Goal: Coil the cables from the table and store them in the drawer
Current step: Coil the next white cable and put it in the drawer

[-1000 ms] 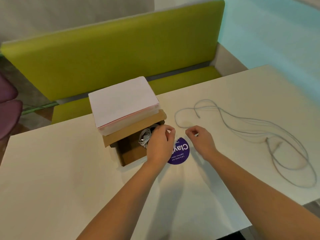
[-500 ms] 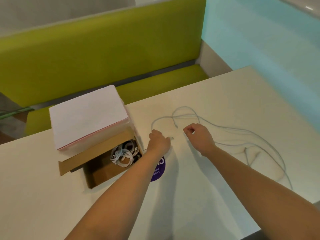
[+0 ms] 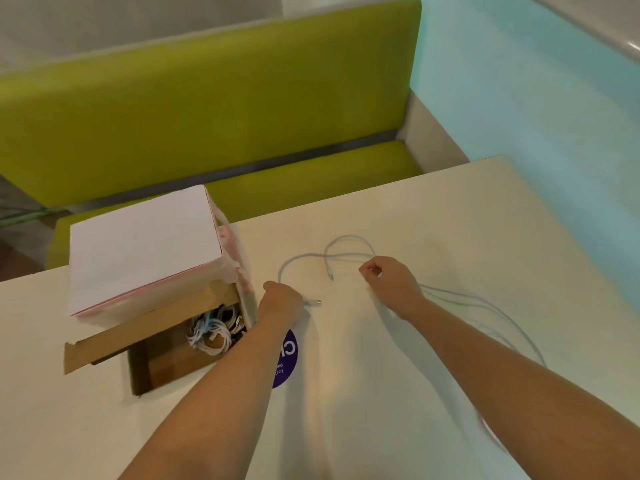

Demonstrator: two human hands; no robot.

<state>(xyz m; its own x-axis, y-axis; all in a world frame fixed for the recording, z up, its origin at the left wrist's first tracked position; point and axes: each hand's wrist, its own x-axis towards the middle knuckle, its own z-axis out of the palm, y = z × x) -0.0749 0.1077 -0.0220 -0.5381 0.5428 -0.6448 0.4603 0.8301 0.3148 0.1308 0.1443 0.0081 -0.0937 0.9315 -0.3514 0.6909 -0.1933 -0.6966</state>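
1. Left hand (image 3: 282,303) has its fingers curled round one end of the pale cable (image 3: 460,297), plug poking out to the right.
2. Right hand (image 3: 389,284) pinches the same cable further along, fingers together.
3. The rest of the cable sprawls loose over the table (image 3: 450,209) to the right.
4. The cardboard drawer (image 3: 166,365) sits open on the left, coiled cables (image 3: 209,336) inside.
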